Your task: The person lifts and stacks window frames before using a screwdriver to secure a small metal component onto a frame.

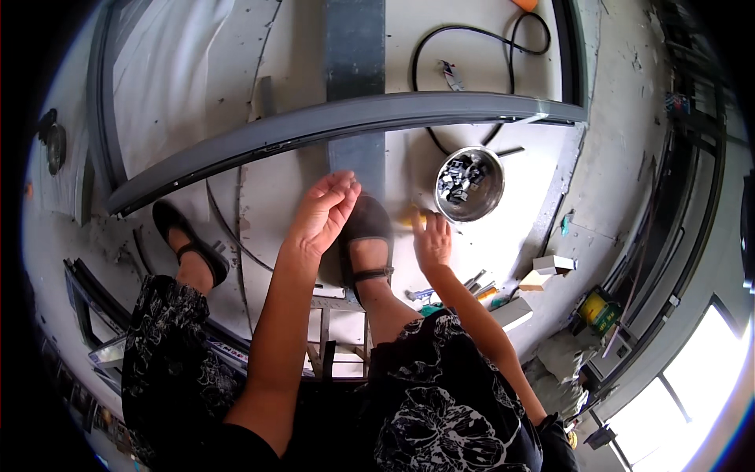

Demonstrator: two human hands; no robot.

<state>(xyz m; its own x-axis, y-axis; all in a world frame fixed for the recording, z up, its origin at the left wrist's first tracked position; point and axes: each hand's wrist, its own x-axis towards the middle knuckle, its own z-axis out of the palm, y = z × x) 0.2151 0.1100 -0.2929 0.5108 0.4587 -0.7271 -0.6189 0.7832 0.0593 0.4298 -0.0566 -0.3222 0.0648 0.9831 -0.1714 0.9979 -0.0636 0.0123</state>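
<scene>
My left hand (324, 206) is raised over the work surface, thumb and fingertips pinched together; whatever they may hold is too small to make out. It is just short of the grey frame bar (259, 141) that crosses in front of me. My right hand (432, 242) is lower and to the right, its fingers closing on a small yellow thing (408, 218) that they partly cover; its kind does not show. Beyond that hand stands a round metal bowl (491, 206) with several small dark and pale metal-looking pieces (460, 177) in it.
A black cable (415, 67) loops behind the frame bar. Hand tools (476, 282) and white boxes (513, 313) lie to the right of my right forearm. My shoe (367, 224) rests between my hands. A dark grey beam (355, 47) runs away from me under the frame.
</scene>
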